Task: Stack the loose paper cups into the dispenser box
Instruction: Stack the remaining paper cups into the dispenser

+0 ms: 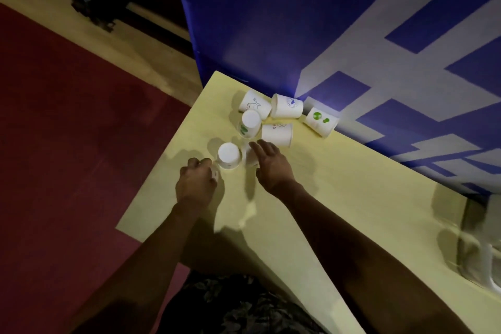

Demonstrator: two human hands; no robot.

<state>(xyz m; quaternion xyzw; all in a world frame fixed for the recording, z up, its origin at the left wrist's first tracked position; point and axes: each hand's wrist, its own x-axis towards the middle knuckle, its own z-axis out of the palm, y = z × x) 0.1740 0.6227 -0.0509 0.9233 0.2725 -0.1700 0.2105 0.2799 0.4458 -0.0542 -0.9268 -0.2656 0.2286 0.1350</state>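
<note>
Several white paper cups lie loose near the far corner of the pale yellow table. One cup shows its flat bottom, and my left hand curls its fingers against that cup's lower rim. My right hand reaches over another cup with straight fingers and hides most of it. Beyond them are a green-printed cup, a cup on its side, two printed cups and a green-dotted cup by the wall. I cannot make out a dispenser box for certain.
A blue panel with white bands stands along the table's far edge. A clear, dim container sits at the table's right end. Red floor lies past the table's left edge, close to my left hand.
</note>
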